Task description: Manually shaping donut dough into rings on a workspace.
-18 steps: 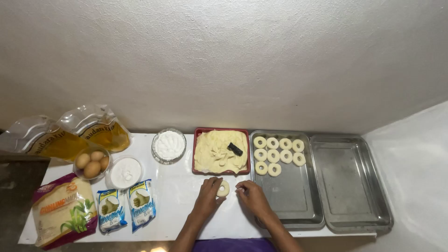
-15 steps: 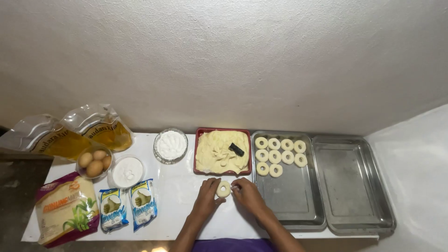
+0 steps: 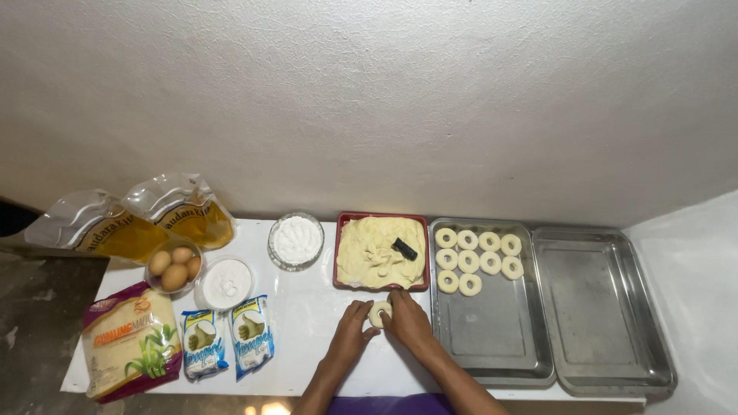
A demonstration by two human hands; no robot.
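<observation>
- Soft dough ring pinched between left hand and right hand, fingers curled round it, on the counter just in front of the red dough tray.
- Likely to squash out of round or tear at the hole under too hard a squeeze.
- Likely to stick to fingers or bare counter, no flour showing beneath it.
- Could crowd or dent the finished rings if set down touching them.
- Black cutter lying on the dough in the red tray, apt to sink in.
- Counted: ten rings in the near steel tray right of the red tray, one more in hand.
- Two steel trays, the far one bare.
- Left of the red tray: two bowls of white powder, three eggs in a bowl, two oil pouches, two small blue packets, one large bag.
</observation>
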